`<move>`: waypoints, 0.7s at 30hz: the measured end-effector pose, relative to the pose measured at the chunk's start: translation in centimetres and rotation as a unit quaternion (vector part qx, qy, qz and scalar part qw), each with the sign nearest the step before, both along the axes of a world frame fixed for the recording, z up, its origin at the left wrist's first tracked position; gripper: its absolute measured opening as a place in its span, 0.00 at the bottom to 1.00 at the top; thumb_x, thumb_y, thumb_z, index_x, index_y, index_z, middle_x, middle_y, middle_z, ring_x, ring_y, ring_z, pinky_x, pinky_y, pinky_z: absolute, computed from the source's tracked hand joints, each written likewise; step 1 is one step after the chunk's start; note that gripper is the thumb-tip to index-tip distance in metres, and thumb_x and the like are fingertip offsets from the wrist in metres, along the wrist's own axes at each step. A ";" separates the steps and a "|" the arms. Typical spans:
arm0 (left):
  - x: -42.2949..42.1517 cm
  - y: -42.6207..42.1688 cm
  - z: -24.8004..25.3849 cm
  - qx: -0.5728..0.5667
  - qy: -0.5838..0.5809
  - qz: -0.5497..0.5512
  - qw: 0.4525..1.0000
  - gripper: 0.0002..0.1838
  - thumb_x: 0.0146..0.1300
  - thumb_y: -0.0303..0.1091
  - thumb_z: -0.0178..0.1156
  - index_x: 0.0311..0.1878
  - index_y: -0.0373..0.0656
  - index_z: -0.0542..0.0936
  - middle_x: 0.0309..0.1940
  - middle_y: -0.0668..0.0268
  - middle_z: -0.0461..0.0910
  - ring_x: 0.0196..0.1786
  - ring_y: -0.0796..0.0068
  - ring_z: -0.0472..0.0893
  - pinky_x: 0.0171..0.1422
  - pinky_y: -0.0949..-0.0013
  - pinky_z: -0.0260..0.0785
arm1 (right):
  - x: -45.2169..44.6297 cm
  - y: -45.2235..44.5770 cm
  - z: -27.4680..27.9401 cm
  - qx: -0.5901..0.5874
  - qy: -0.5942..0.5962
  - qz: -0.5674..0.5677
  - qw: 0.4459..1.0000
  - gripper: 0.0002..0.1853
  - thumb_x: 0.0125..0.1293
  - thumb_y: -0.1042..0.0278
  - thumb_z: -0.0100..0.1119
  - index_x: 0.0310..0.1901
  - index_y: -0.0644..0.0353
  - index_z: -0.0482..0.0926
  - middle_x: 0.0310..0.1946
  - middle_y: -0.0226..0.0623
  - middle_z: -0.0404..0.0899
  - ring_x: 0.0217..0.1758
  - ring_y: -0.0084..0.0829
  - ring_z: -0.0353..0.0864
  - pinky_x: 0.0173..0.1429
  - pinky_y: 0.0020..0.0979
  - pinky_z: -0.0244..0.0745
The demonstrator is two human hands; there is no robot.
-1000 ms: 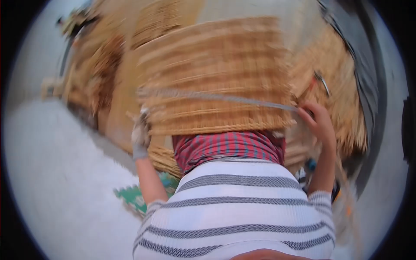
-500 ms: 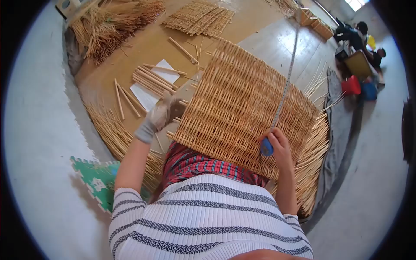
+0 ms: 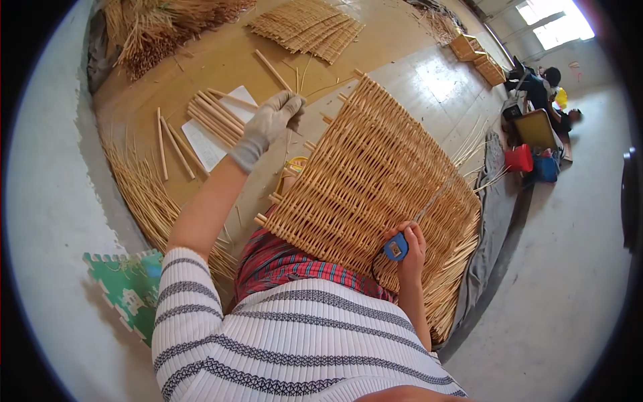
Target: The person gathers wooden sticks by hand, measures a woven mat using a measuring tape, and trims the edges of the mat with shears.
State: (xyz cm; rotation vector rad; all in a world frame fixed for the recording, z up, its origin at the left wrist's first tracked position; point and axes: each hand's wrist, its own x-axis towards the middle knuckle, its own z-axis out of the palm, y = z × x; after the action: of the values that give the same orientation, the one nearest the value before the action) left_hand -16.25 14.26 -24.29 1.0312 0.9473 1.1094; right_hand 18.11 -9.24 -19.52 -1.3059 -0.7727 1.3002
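A woven wicker panel point(image 3: 375, 181) lies tilted across my lap, with wooden rod ends sticking out along its left edge. My right hand point(image 3: 413, 244), bare, is closed around a blue tape measure point(image 3: 396, 247) over the panel's lower right part. A short length of its metal blade point(image 3: 437, 199) runs out along the weave. Off the panel's upper left edge, my left hand point(image 3: 273, 120) wears a pale glove and has its fingers pinched together. What they hold, if anything, I cannot make out. A wooden stick point(image 3: 272, 69) lies just beyond that hand.
Several cut sticks point(image 3: 213, 115) rest on white paper point(image 3: 205, 144). More woven panels point(image 3: 305, 28) and a straw-coloured bundle point(image 3: 161, 33) lie farther back. Long wicker rods point(image 3: 144, 194) spread at left. A person point(image 3: 541, 90) is at the far right, near a red container point(image 3: 518, 159).
The long tape blade has drawn back to a short length. My left hand has moved up and away from the panel's left edge. The view has shifted slightly.
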 end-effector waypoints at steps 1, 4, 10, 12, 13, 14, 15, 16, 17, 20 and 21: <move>-0.8 1.0 -0.7 0.020 0.068 -0.015 0.997 0.23 0.78 0.51 0.53 0.58 0.39 0.79 0.43 0.67 0.83 0.45 0.72 0.81 0.53 0.68 0.77 | 0.1 0.1 0.1 -0.006 -0.002 0.006 1.000 0.08 0.78 0.66 0.49 0.43 0.60 0.75 0.36 0.37 0.81 0.41 0.30 0.85 0.48 0.33 0.82; -1.8 2.4 -3.0 0.222 0.320 0.105 0.915 0.26 0.78 0.50 0.53 0.63 0.36 0.77 0.49 0.59 0.86 0.59 0.63 0.80 0.66 0.64 0.71 | 0.1 0.4 0.7 -0.048 -0.003 0.015 0.999 0.09 0.78 0.66 0.48 0.42 0.60 0.75 0.35 0.37 0.82 0.39 0.31 0.85 0.47 0.34 0.83; -4.1 2.2 -6.6 0.059 0.263 -0.206 0.940 0.37 0.76 0.65 0.42 0.72 0.43 0.71 0.61 0.58 0.82 0.73 0.59 0.70 0.78 0.65 0.57 | -0.2 0.8 0.5 -0.015 0.012 0.000 1.000 0.09 0.78 0.65 0.51 0.42 0.61 0.76 0.33 0.37 0.82 0.38 0.31 0.84 0.46 0.35 0.82; -4.6 1.2 -7.9 0.096 0.237 -0.273 0.928 0.39 0.75 0.68 0.40 0.72 0.45 0.71 0.55 0.59 0.84 0.68 0.61 0.75 0.76 0.63 0.62 | -0.2 0.5 0.5 -0.020 0.006 0.000 1.000 0.09 0.77 0.65 0.52 0.42 0.61 0.76 0.33 0.37 0.81 0.37 0.30 0.84 0.46 0.34 0.82; -4.8 -0.3 -6.9 -0.007 0.123 -0.282 0.951 0.39 0.74 0.69 0.41 0.72 0.46 0.72 0.50 0.59 0.85 0.64 0.64 0.78 0.72 0.64 0.66 | -0.2 0.5 0.5 -0.018 0.000 0.000 1.000 0.08 0.77 0.65 0.53 0.42 0.62 0.76 0.34 0.36 0.80 0.37 0.30 0.83 0.46 0.34 0.82; -5.0 -1.2 -6.2 -0.108 0.007 -0.284 0.953 0.39 0.73 0.69 0.42 0.71 0.48 0.73 0.45 0.60 0.86 0.60 0.66 0.80 0.69 0.64 0.70 | -0.3 0.5 0.5 -0.014 -0.004 -0.002 1.000 0.08 0.77 0.65 0.54 0.43 0.62 0.76 0.34 0.35 0.79 0.37 0.30 0.82 0.46 0.34 0.82; -5.4 -1.6 -6.3 -0.124 0.012 -0.255 0.959 0.40 0.72 0.70 0.43 0.69 0.45 0.75 0.40 0.60 0.85 0.52 0.70 0.84 0.61 0.64 0.77 | -0.4 0.5 0.3 -0.014 -0.003 -0.005 1.000 0.08 0.77 0.65 0.54 0.43 0.62 0.76 0.34 0.35 0.79 0.37 0.30 0.82 0.46 0.34 0.82; -5.8 -1.4 -6.3 -0.123 0.014 -0.258 0.958 0.40 0.72 0.70 0.43 0.69 0.45 0.75 0.40 0.60 0.85 0.52 0.70 0.84 0.61 0.64 0.77 | -0.3 0.6 0.3 -0.016 -0.001 -0.009 1.000 0.08 0.77 0.66 0.53 0.43 0.62 0.76 0.34 0.35 0.79 0.37 0.29 0.82 0.46 0.34 0.82; -6.1 -1.3 -6.1 -0.118 0.027 -0.250 0.961 0.39 0.72 0.69 0.45 0.68 0.43 0.75 0.42 0.62 0.85 0.51 0.71 0.84 0.61 0.64 0.77 | -0.3 0.6 0.3 -0.017 0.000 -0.014 1.000 0.08 0.77 0.66 0.53 0.42 0.62 0.76 0.33 0.35 0.79 0.37 0.29 0.82 0.46 0.34 0.82; -3.7 -1.6 -3.9 -0.131 -0.036 -0.232 0.963 0.40 0.71 0.69 0.47 0.63 0.38 0.76 0.47 0.62 0.84 0.48 0.67 0.85 0.57 0.60 0.79 | -0.2 0.8 0.6 -0.029 -0.012 -0.007 0.999 0.08 0.77 0.66 0.52 0.42 0.62 0.76 0.33 0.35 0.80 0.36 0.29 0.82 0.46 0.34 0.82; -2.3 -2.0 -2.7 -0.154 -0.092 -0.238 0.954 0.41 0.70 0.70 0.48 0.62 0.36 0.77 0.46 0.60 0.85 0.48 0.65 0.85 0.57 0.60 0.79 | 0.0 0.9 0.5 -0.031 -0.009 -0.001 0.999 0.09 0.77 0.66 0.52 0.41 0.61 0.76 0.33 0.36 0.80 0.37 0.29 0.82 0.46 0.34 0.82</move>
State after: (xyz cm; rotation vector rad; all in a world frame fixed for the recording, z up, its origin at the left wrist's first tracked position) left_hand -18.51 12.24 -27.01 0.8226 0.6470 0.6178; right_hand 18.09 -8.35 -19.06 -1.3699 -0.7482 1.3210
